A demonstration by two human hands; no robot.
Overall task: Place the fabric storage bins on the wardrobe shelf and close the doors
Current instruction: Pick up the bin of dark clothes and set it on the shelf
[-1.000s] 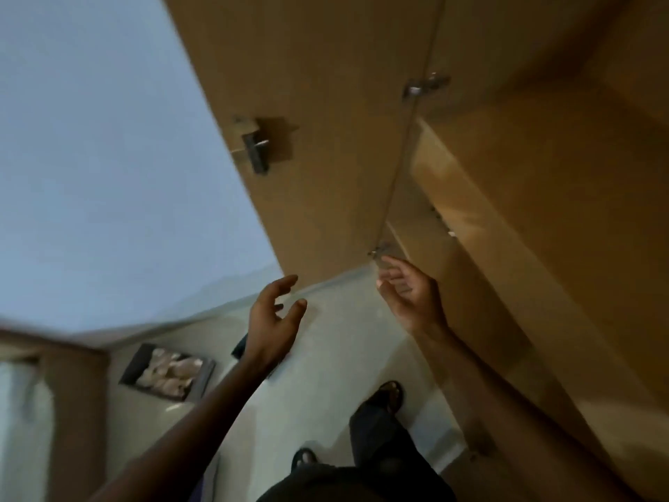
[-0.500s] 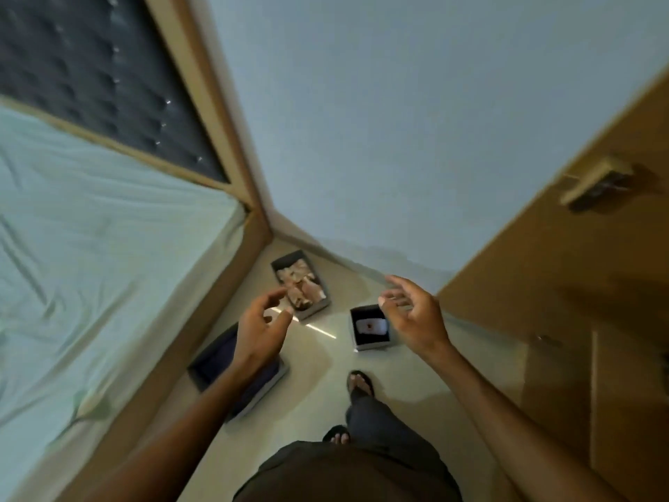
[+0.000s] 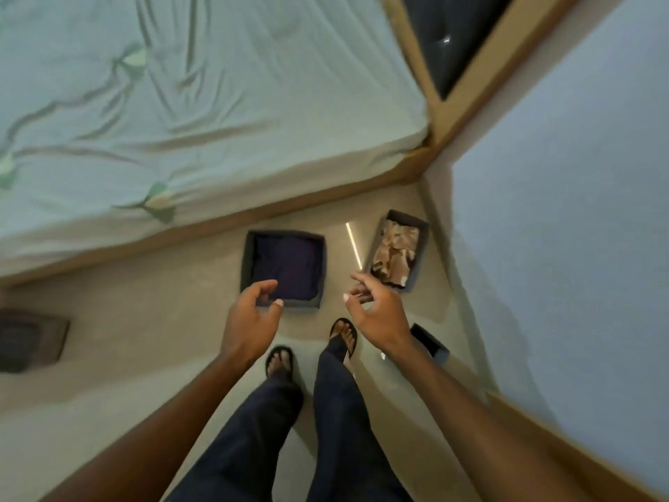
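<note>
Head view: square bin (image 3: 247,264) of dark purple cloth on floor (image 3: 144,320) beside bed (image 3: 181,103), narrow bin (image 3: 422,255) of tan cloth to its right, small dark bin (image 3: 432,344) nearer, right; left hand (image 3: 249,317) and right hand (image 3: 376,313) raised over them, fingers loosely curled, holding nothing.

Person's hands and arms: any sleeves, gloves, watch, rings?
Left hand and right hand: no gloves, and no rings, watch or bands visible. Both are bare from the fingers to the frame edge, with no sleeve in view.
</note>
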